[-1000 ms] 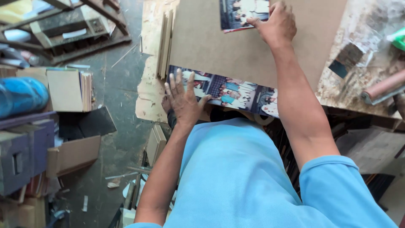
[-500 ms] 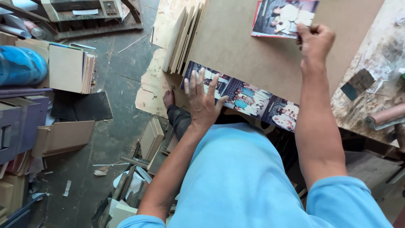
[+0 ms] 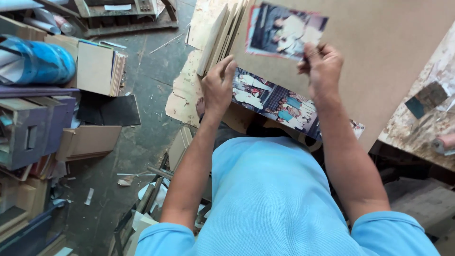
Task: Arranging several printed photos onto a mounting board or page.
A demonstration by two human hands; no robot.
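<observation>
Right hand (image 3: 323, 66) pinches lower right edge of loose photo print (image 3: 284, 31), fingers closed on it, print lifted and tilted above brown board (image 3: 379, 61). Left hand (image 3: 217, 87) rests on left end of long group photo (image 3: 272, 99), fingers curled over its edge, palm down; whether it truly clamps print, cannot tell. Long photo lies flat along board's near edge, between both hands. Stack of thin boards (image 3: 218, 35) just left of left hand. Blue shirt (image 3: 270, 199) below.
</observation>
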